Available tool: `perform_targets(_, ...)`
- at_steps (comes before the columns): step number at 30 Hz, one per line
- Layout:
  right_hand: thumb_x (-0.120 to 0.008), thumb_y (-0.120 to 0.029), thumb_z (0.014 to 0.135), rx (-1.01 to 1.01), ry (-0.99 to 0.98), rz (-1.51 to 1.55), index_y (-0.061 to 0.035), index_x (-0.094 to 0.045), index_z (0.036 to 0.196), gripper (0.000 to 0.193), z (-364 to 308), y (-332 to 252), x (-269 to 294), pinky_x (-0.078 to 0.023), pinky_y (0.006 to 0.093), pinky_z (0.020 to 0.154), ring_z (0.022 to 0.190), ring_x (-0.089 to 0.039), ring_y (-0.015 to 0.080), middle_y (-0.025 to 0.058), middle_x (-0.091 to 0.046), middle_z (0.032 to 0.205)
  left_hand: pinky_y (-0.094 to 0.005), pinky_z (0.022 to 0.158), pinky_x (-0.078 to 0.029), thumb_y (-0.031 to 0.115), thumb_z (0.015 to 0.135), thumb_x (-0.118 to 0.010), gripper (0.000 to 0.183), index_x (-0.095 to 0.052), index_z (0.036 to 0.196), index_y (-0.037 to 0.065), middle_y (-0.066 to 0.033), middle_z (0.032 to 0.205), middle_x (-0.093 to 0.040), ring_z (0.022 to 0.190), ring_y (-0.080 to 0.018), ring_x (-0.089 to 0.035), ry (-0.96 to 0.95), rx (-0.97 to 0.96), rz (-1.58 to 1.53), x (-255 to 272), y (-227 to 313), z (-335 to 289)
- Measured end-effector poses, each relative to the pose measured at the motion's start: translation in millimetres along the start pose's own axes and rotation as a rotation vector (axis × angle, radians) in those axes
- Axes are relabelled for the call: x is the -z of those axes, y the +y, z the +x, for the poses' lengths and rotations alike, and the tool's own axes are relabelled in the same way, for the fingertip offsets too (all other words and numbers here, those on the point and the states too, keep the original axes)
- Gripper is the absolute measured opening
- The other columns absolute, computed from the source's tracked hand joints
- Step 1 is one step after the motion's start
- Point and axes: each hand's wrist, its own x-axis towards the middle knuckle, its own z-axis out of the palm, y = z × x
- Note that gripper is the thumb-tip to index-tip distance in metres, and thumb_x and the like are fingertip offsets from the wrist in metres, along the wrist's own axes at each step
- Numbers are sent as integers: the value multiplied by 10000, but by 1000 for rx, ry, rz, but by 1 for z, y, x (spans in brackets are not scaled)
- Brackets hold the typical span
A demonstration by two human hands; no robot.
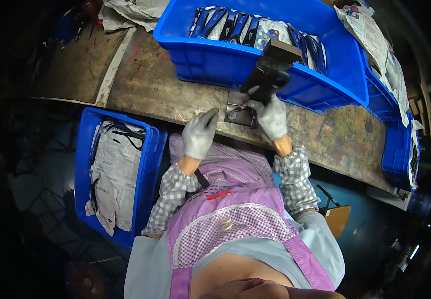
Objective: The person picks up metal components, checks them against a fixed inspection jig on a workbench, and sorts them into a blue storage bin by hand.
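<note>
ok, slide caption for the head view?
Gloved right hand at a dark bench fixture, gloved left hand nearby, blue bin of dark, looped pieces beyond.

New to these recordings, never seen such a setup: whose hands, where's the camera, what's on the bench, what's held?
No robot: just a person's left hand and right hand, both gloved. The picture comes from the left of two head-worn wide cameras, looking down, so straight edges bend. On the bench are a metal plate and a large blue bin of blue-and-black items. Another blue bin, with paper in it, is at the person's left. No item shows in the left hand. The right hand is at a black piece with a hole; whether it grips that is unclear.
</note>
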Motion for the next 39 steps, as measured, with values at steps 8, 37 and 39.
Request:
perform_targets(8,-754,-97,858,72,72,-106,-29,-651,1227,390,-24,44,13,-531,291,857,954,-650,188,117,-680,1105,-401,627,-489,444,701,-867,464,-616,775,61,-92,726,-636,686,-284,-614,-367,401,2,-26,26,30)
perform_targets(37,-627,24,839,103,-265,-292,-77,-735,1072,276,-57,45,9,-572,348,817,928,-721,271,105,-748,1063,-434,958,-495,116,836,-619,343,-716,1163,84,-171,1216,-663,1089,-362,-627,-592,60,25,132,-271,-88)
perform_targets(39,-640,-37,845,21,-319,-373,-115,-747,1053,247,-60,40,15,-574,362,799,906,-714,293,109,-743,1041,-434,965,-492,122,845,-613,344,-709,1173,82,-172,1223,-659,1098,-361,-624,-628,100,75,114,-278,-76)
